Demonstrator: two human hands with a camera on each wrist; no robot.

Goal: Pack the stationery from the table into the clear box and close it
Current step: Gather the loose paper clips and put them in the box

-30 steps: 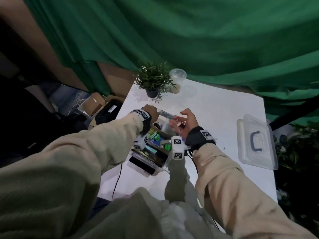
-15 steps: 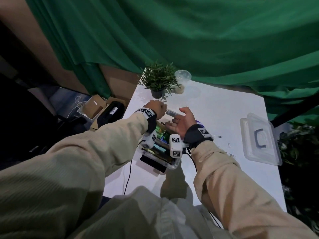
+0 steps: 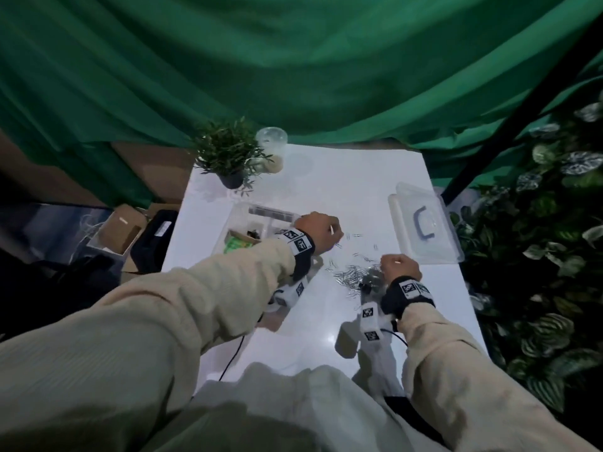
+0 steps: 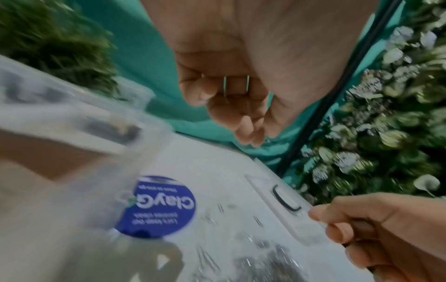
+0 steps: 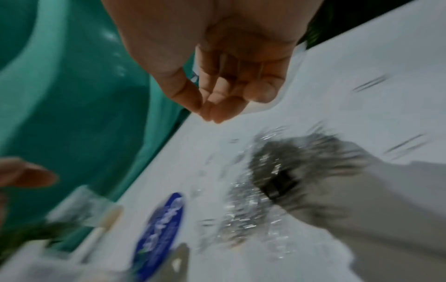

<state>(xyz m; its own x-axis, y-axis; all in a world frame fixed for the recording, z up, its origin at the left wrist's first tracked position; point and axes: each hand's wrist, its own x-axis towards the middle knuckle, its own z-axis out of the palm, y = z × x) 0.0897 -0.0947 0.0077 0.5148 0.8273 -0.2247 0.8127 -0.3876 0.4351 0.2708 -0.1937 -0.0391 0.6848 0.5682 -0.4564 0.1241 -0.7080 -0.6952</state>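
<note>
Both hands left the clear box [image 3: 241, 220] for spilled paper clips [image 3: 350, 277].

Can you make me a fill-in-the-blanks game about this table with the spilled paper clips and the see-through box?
1. The paper clips lie scattered on the ____ table.
2. The lid lies on the table, so the clear box is ____.
3. The lid's handle is ____ in colour.
4. The potted plant stands beside a clear ____.

Missing words: white; open; blue; cup
</note>
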